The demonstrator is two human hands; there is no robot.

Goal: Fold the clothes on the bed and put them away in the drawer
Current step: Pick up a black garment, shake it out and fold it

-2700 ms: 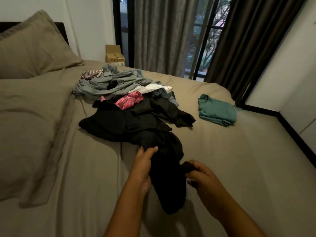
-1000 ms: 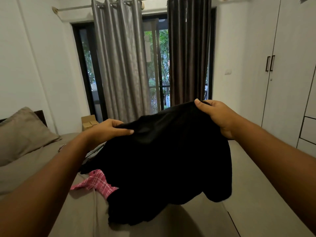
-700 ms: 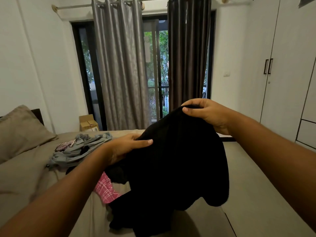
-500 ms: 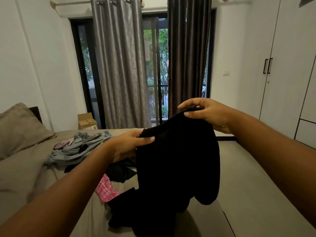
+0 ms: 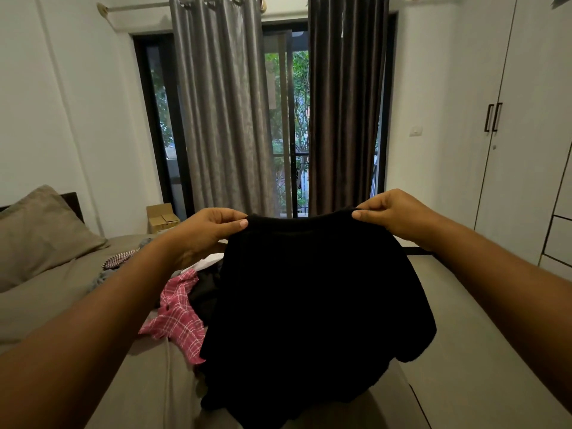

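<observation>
1. Centrally, in the head view, a black garment (image 5: 309, 289) hangs in the air over the bed (image 5: 464, 351), spread between both hands. Its lower folds drop toward the near edge of the mattress, though whether they touch it cannot be told.
2. Left hand (image 5: 204, 230): pinches the left end of the garment's upper edge, thumb on the near side and fingers curled behind the cloth.
3. Right hand (image 5: 393, 215): pinches the right end of the same edge in the same way. The edge runs almost level between the two grips.
4. Pink checked cloth (image 5: 176, 320): lies crumpled on the bed, left of the black garment and partly hidden by it.
5. Further laundry lies on the far left of the bed, beyond the left forearm: a white cloth (image 5: 207, 261), a grey garment (image 5: 102, 278) and a striped cloth (image 5: 119, 260).
6. Pillow (image 5: 40, 230): lies at the far left, by the dark headboard.
7. Cardboard box (image 5: 162, 216): stands beyond the bed, near the foot of the grey curtain (image 5: 223, 119).
8. Dark curtain (image 5: 343, 113): hangs right of the grey one. A glass door (image 5: 289, 134) with greenery behind it shows between them.
9. Wardrobe (image 5: 526, 150): white, with paired dark handles (image 5: 492, 117), it fills the right wall. Drawer fronts (image 5: 561, 239) sit at its near right edge, all closed.
</observation>
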